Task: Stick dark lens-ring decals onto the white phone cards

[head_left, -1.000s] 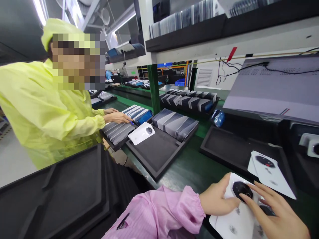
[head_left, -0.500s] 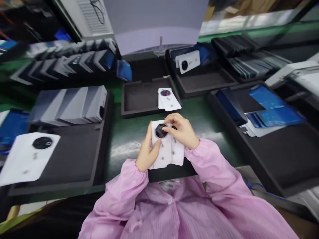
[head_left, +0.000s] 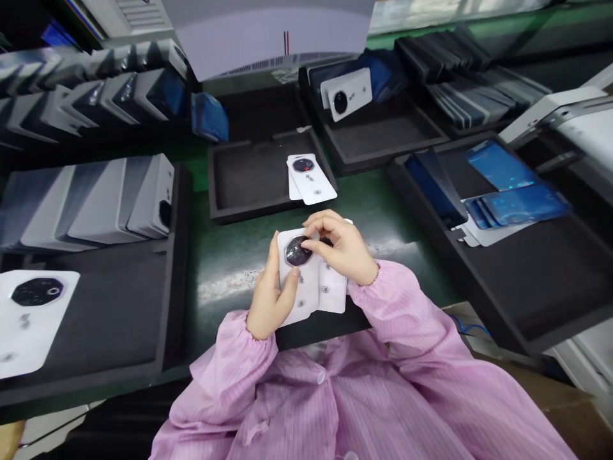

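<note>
My left hand (head_left: 269,291) grips a white phone back panel (head_left: 306,281) by its left side, thumb across the front and fingers along the edge. A dark octagonal camera patch (head_left: 295,253) sits near the panel's top. Over the patch's right edge, my right hand (head_left: 341,248) is curled with thumb and fingertips close together; whatever is between them is too small to make out. Behind and to the right, partly covered by that hand, another white panel (head_left: 332,291) fans out from the first. Both hands are in front of my chest, above the green table (head_left: 230,255).
Beyond my hands, a dark tray (head_left: 249,179) has white panels (head_left: 313,182) across its right edge. At left, another tray (head_left: 175,275) holds a row of boxy panel stacks (head_left: 96,198) and a loose white panel (head_left: 36,326). A right-hand tray (head_left: 527,306) holds blue film-covered pieces (head_left: 522,204).
The view has shifted, so the trays appear further left and higher. My right thumb and fingertips stay at the camera patch, and my left hand keeps its hold on the panel.
</note>
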A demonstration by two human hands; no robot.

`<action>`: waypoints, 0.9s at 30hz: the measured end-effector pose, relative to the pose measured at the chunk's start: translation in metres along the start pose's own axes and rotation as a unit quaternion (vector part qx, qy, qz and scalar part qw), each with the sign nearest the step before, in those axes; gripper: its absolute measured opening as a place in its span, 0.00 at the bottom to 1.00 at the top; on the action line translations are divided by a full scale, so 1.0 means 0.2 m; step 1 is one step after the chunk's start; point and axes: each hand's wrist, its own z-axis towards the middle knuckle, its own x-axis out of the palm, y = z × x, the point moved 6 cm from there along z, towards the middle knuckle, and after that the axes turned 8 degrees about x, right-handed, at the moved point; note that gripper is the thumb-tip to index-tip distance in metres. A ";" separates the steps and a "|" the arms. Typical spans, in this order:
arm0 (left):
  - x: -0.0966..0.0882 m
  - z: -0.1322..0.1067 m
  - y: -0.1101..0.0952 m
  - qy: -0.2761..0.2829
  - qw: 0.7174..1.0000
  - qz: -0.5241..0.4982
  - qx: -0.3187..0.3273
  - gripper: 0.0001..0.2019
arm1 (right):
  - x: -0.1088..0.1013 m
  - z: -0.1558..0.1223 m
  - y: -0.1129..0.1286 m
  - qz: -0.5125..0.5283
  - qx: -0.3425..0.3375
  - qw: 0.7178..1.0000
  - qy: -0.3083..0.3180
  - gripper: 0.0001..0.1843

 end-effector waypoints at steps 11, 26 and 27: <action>-0.01 -0.02 -0.02 0.009 0.999 0.042 0.000 0.35 | -0.01 -0.01 0.00 0.023 0.005 1.000 0.016 0.07; -0.01 -0.03 -0.05 0.019 0.997 0.068 0.041 0.34 | -0.02 -0.02 0.00 0.028 0.010 0.999 0.039 0.07; -0.01 -0.03 -0.05 0.017 0.998 0.057 0.029 0.34 | -0.02 -0.02 0.01 0.013 0.002 0.999 0.036 0.06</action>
